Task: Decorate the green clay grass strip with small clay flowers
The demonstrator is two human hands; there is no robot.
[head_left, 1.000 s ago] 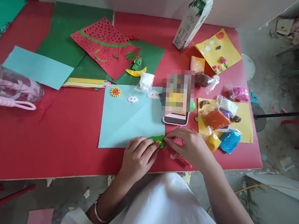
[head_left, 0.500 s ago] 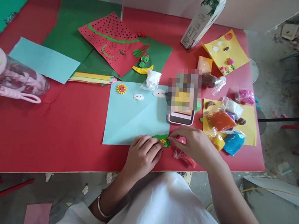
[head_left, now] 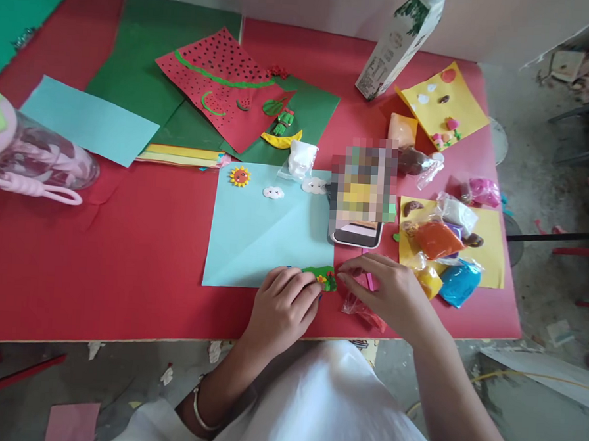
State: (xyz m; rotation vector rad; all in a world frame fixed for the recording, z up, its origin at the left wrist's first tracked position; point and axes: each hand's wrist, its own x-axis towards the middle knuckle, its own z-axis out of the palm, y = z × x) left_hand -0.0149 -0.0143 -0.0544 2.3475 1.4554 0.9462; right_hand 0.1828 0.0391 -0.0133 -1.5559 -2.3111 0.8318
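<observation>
A light blue sheet of paper point(head_left: 269, 235) carries a clay sun point(head_left: 240, 176), small clouds point(head_left: 273, 192) and a green clay strip point(head_left: 316, 272) with a yellow flower at its lower right corner. My left hand point(head_left: 286, 305) rests over the sheet's lower edge, fingers bent and laid on it, partly covering the strip. Just right of the strip is my right hand point(head_left: 392, 288), thumb and forefinger tips together; anything between them is too small to make out. Behind those fingers show a thin pink stick point(head_left: 369, 282) and a bag of red clay point(head_left: 363, 311).
A phone point(head_left: 357, 234), partly blurred out, overlaps the sheet's right edge. Bagged clay point(head_left: 439, 240) lies on yellow paper at right. A tall carton point(head_left: 399, 48) stands at the back; a clear bottle point(head_left: 51, 148) lies left. Watermelon-decorated red paper point(head_left: 223, 65) is at the back.
My right hand has drawn slightly right, off the green strip, uncovering small red bits at its end. The pink stick shows now between its fingers' gap. My left hand stays nearly still.
</observation>
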